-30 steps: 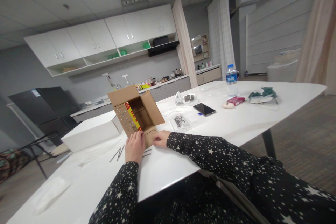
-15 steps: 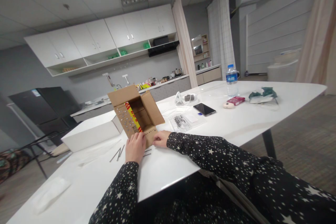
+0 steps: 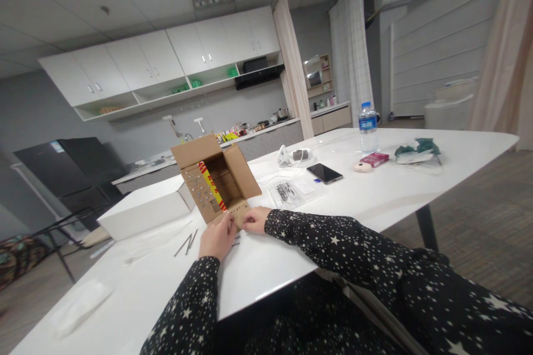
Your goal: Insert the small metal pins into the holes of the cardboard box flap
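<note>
With the cardboard box (image 3: pixel 216 183) just beyond both fingertips on the table (image 3: pixel 375 199), its near flap pressed by left hand (image 3: pixel 216 237) & right hand (image 3: pixel 255 219), fingers together, box should be kept steady w/ even pressure, nails (image 3: pixel 186 244) left untouched.

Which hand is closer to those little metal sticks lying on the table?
Probably the left hand. The metal sticks lie just beside it on the white table, while the right hand rests at the cardboard box, farther away.
</note>
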The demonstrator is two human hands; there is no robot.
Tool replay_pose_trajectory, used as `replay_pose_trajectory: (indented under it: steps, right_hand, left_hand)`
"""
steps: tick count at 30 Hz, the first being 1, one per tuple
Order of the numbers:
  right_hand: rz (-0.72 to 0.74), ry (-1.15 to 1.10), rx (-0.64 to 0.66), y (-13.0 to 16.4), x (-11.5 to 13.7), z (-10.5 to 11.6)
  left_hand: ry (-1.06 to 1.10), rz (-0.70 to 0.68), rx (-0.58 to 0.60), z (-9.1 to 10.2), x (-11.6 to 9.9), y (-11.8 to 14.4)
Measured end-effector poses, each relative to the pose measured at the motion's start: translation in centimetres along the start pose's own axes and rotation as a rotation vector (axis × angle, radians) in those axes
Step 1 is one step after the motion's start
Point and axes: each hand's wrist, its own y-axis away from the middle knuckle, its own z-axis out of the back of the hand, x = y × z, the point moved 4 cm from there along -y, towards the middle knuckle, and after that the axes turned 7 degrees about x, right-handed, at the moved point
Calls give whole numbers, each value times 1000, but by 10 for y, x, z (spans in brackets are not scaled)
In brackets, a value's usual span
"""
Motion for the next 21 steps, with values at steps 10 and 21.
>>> replay_pose_trajectory:
  steps: [10,21]
  right_hand:
    - [21,-5,16,1,1,1]
    - [-8,-10,-2,0,-2,-1]
  left_hand:
    - [51,-85,176,-3,-8,5]
    - [45,-68,200,-6,-5,3]
